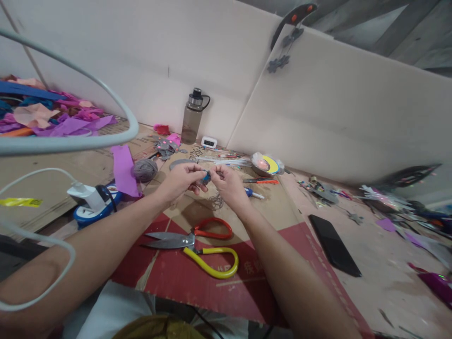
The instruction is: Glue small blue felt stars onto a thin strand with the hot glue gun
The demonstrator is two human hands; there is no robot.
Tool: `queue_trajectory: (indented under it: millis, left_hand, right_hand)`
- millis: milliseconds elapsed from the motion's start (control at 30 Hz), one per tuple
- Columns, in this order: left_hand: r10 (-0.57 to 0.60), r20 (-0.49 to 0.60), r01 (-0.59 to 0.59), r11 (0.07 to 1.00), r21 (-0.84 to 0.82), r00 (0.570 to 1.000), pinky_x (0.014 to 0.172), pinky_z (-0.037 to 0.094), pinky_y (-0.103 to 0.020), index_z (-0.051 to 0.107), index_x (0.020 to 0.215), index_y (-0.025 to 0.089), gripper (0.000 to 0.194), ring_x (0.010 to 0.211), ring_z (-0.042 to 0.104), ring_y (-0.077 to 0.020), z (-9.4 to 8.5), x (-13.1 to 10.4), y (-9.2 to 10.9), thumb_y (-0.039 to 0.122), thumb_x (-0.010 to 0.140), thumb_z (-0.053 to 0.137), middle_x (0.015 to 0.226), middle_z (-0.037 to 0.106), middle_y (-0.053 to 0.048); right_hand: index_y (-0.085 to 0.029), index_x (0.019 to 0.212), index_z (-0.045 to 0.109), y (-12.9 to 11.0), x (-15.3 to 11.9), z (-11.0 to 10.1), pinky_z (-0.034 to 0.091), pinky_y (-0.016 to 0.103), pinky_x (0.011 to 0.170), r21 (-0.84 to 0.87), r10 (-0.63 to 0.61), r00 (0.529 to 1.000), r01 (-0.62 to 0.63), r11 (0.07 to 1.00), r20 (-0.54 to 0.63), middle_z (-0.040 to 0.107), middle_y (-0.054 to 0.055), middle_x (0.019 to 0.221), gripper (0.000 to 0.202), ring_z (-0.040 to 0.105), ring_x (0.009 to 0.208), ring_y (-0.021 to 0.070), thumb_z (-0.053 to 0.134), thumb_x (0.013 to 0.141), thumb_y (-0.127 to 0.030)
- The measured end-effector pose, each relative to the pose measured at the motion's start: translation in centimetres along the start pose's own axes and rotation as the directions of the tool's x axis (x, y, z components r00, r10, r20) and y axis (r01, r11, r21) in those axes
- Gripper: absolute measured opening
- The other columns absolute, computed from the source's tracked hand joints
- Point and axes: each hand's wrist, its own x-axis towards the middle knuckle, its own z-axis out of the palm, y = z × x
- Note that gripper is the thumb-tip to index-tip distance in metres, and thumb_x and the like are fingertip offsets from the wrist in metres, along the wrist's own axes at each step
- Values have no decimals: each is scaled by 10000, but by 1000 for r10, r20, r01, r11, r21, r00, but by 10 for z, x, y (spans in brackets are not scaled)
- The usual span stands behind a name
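Observation:
Over the cardboard sheet [212,221], my left hand [185,180] and my right hand [226,183] meet fingertip to fingertip. Between them is a small grey and blue piece [205,177], pinched by both; its exact kind is too small to make out. A tangle of thin grey yarn [216,202] lies under my fingers. Closer to me, scissors [189,241] with one red and one yellow handle rest on the cardboard, blades apart and pointing left. The ball of grey yarn [145,169] sits left of my left hand.
A water bottle [191,117] and small white clock [209,142] stand by the wall. Right of them is a bowl [259,167]. A phone [334,245] lies at right. A blue power strip [95,212], white cable [130,127] and coloured fabric scraps [52,113] are at left.

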Motion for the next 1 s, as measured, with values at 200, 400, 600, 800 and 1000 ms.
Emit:
queue_trajectory:
  millis: [200, 400, 600, 800, 1000]
  left_hand:
    - [23, -62, -20, 999, 50, 998, 407, 416, -163, 594, 755, 131, 176, 489, 633, -108, 1, -1, 1, 257, 705, 707, 589, 600, 12]
    - [28, -91, -22, 997, 74, 995, 400, 419, -167, 584, 744, 137, 175, 479, 630, -111, 2, -4, 4, 261, 703, 699, 582, 594, 15]
    - [66, -86, -55, 991, 121, 994, 413, 439, -176, 587, 759, 139, 123, 492, 638, -115, 1, -3, 2, 224, 718, 667, 598, 609, 9]
    - [106, -90, -92, 984, 152, 990, 422, 448, -182, 579, 751, 145, 97, 503, 640, -120, 0, -3, 0, 209, 725, 647, 581, 598, 14]
    - [146, -56, -132, 969, 208, 988, 477, 491, -212, 571, 776, 144, 124, 522, 648, -136, 1, -5, 1, 217, 724, 656, 576, 626, -6]
  right_hand:
    - [-204, 748, 549, -6, -1, 1, 352, 235, 527, 132, 49, 999, -52, 990, 22, 537, -33, 627, 217, 493, 592, 112, 550, 803, -414]
    - [-202, 763, 574, -9, -2, 2, 330, 232, 495, 165, 74, 997, -76, 983, 22, 499, -46, 578, 214, 462, 551, 105, 577, 786, -415]
    - [-200, 816, 591, -11, -4, 2, 337, 234, 507, 144, 76, 997, -79, 986, 22, 510, -48, 596, 190, 449, 543, 101, 565, 786, -386]
    - [-190, 838, 583, -16, -5, 4, 344, 234, 523, 150, 78, 997, -78, 986, 6, 529, -44, 644, 166, 434, 545, 92, 550, 770, -338]
    - [-186, 778, 553, -11, -3, 6, 351, 243, 550, 42, 41, 998, -38, 998, -56, 515, -50, 631, 135, 434, 551, 93, 562, 738, -315]
